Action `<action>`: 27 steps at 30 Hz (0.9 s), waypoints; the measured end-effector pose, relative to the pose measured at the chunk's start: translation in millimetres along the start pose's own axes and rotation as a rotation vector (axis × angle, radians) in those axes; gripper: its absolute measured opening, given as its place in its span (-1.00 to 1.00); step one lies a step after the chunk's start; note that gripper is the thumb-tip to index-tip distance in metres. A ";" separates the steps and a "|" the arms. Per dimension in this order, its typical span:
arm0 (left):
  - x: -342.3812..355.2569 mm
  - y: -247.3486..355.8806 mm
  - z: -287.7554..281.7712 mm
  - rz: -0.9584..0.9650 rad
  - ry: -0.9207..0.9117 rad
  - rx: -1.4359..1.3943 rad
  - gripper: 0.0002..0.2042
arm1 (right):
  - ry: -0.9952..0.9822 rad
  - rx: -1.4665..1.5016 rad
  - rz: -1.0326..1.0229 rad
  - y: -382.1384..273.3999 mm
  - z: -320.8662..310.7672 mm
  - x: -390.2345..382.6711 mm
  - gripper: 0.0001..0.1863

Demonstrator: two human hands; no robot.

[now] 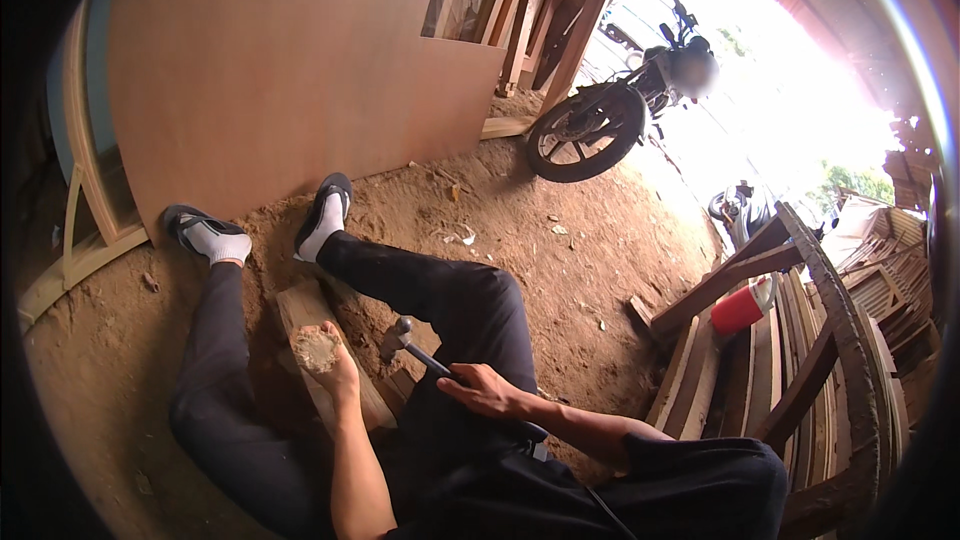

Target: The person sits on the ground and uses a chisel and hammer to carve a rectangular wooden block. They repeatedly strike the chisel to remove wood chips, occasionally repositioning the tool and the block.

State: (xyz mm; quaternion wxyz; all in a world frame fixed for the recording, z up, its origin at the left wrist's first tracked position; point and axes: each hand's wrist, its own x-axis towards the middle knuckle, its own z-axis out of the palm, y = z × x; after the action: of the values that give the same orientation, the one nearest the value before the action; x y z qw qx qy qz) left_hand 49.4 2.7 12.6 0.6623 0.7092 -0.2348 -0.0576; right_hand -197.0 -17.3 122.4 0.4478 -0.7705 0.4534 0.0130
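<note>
My left hand (328, 364) is cupped palm up over a wooden block (364, 388) on the dirt between my legs, holding a pile of small pale material (316, 348), too fine to name. My right hand (478, 387) is closed on the dark handle of a hammer (398, 338) over my right thigh, with the metal head angled up and left, near the block. My legs (420, 280) stretch forward, my sandaled feet (322, 220) near a large upright plywood sheet (290, 60).
A motorbike (590, 130) stands beyond the plywood, another (730, 208) farther back right. At right are stacked planks (750, 380) with a timber frame and a red cooler (735, 310). Wooden framing (75, 230) stands at far left, more timber (520, 10) behind the plywood.
</note>
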 end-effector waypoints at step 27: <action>1.2 -1.1 -7.4 -0.027 -0.061 -0.108 -0.69 | -0.284 0.767 -0.150 -55.1 -5.2 -23.0 -0.59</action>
State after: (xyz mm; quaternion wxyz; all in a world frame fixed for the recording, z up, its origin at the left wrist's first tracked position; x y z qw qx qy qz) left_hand 53.6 8.9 12.7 0.6911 0.6737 -0.2416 -0.1006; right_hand -173.3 5.2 172.7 0.7603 -0.5691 0.3019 -0.0834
